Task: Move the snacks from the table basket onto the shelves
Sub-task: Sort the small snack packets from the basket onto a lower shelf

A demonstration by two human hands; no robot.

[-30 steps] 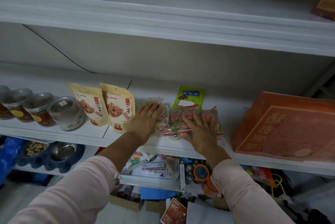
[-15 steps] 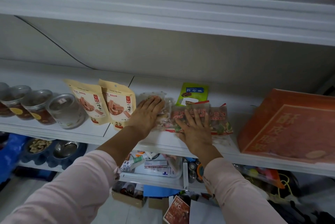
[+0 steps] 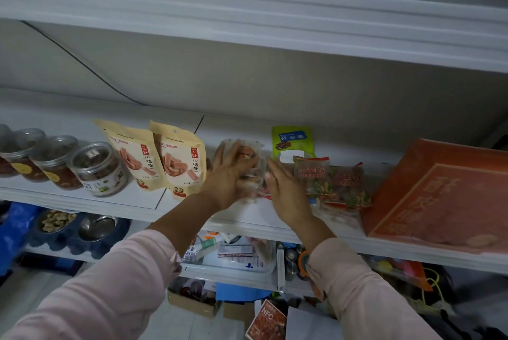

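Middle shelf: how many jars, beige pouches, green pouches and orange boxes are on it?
Clear jars: 4 (leftmost cut off by the picture's edge)
Beige pouches: 2
Green pouch: 1
Orange box: 1
Total: 8

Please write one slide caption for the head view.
Left hand rests on a clear snack packet on the shelf, right hand beside it, near beige pouches.
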